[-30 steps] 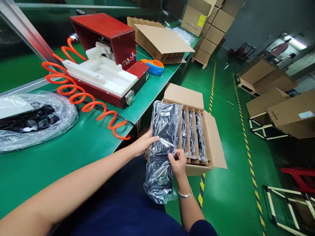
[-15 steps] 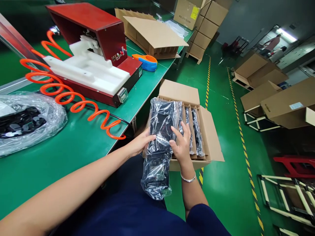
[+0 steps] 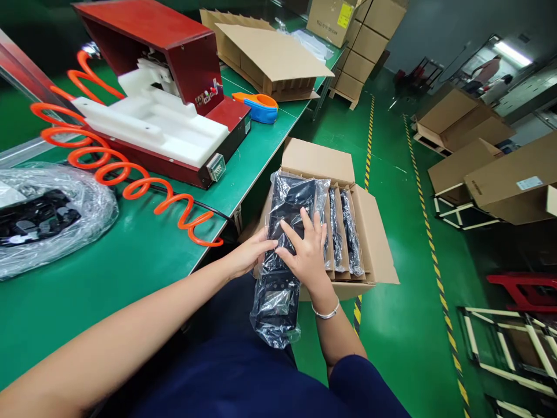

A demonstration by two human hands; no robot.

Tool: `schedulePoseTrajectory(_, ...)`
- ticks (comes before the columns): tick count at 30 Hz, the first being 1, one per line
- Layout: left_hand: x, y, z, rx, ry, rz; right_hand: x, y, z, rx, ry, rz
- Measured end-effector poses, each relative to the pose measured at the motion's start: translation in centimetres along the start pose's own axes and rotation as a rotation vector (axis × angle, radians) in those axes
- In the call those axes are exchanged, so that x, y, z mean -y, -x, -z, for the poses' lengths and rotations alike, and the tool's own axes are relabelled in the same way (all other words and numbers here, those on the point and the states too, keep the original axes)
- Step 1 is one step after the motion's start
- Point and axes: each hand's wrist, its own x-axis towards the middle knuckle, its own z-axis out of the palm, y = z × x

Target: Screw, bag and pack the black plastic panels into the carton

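A long black plastic part in a clear bag [image 3: 278, 299] lies tilted in front of me, its upper end over an open cardboard box [image 3: 319, 159]. My left hand [image 3: 252, 252] grips its left edge, thumb on top and fingers underneath. Spread flat on its upper face is my right hand [image 3: 307, 249], with the fingers apart. Inside the box, several more bagged black parts [image 3: 351, 235] stand upright between cardboard dividers. The bag's shine hides the part's details.
On the green bench [image 3: 143, 261] at left stand a red machine with a white fixture [image 3: 191, 136], a coiled orange hose [image 3: 108, 168], a blue-orange tape roll [image 3: 261, 109] and a plastic bag of black pieces [image 3: 56, 215]. Cartons [image 3: 357, 67] are stacked behind. Frames [image 3: 513, 348] stand at right.
My right hand has moved left from the part's right edge onto its face, and its fingers have flattened. My left hand keeps its hold. The bagged part has shifted slightly up and right.
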Motion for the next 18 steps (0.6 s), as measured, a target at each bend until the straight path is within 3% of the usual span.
schedulePoseTrajectory(8,-0.4,-0.1,-0.2,0.005,0.025,0.000,-2.0,1.4,0.0,-0.120,-0.021,-0.154)
schedulePoseTrajectory(13,-0.4,0.1,-0.3,0.023,0.035,-0.008,-0.8,1.3,0.6,-0.156,-0.058,-0.060)
schedulePoseTrajectory(18,-0.2,0.2,-0.1,0.016,-0.003,-0.015,0.7,0.1,0.8,-0.066,-0.036,-0.024)
